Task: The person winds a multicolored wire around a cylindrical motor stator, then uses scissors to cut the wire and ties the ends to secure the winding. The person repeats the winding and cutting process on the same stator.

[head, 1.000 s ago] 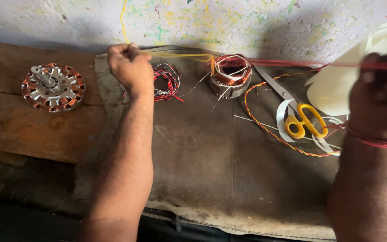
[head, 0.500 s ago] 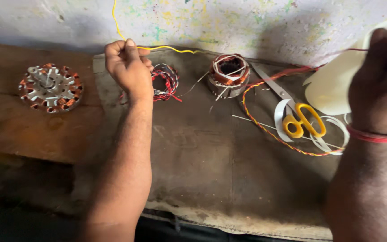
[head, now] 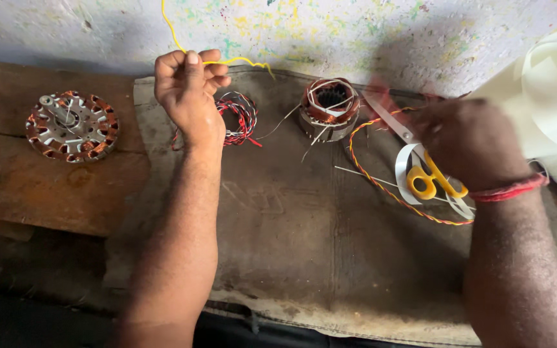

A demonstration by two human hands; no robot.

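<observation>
Right hand (head: 469,138) lower; yellow wire (head: 174,35) above left grip (head: 188,71).

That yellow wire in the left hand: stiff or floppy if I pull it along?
Probably floppy: the yellow wire curves and kinks beyond the left hand, holding no straight line. Likely very light, being thin. It may snag on the red-and-black wire coil lying just below it.

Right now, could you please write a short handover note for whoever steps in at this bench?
Left hand: raised, fingers pinched on the yellow wire.
Right hand: blurred, over the yellow-handled scissors; grip cannot be told.
On the cloth mat: wound stator, red-black wire coil, twisted orange-yellow wire. A second stator lies on the wooden board.
Done: stator holds copper windings. Left: its loose leads lie untied.
</observation>
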